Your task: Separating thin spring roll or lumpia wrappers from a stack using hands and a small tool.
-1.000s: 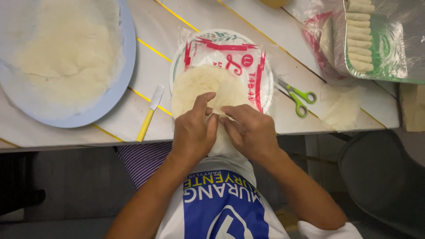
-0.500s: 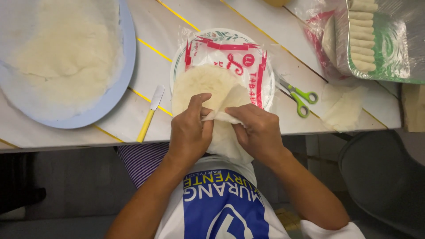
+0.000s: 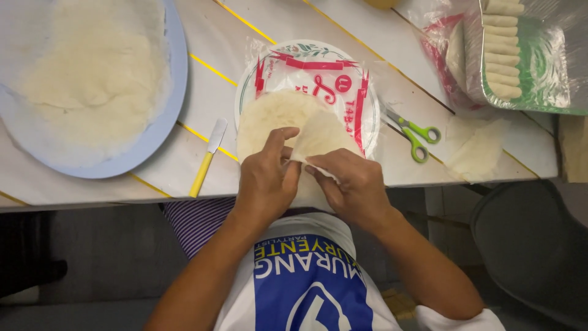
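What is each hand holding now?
Left hand: pinching the thin wrapper.
Right hand: pinching the same wrapper's folded edge.

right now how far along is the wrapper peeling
Done: a tray at far right holds a row of finished rolls, and loose wrappers lie by the scissors. In hand: left hand and right hand are lifting one wrapper off the stack. Left: the stack itself, thickness unclear.
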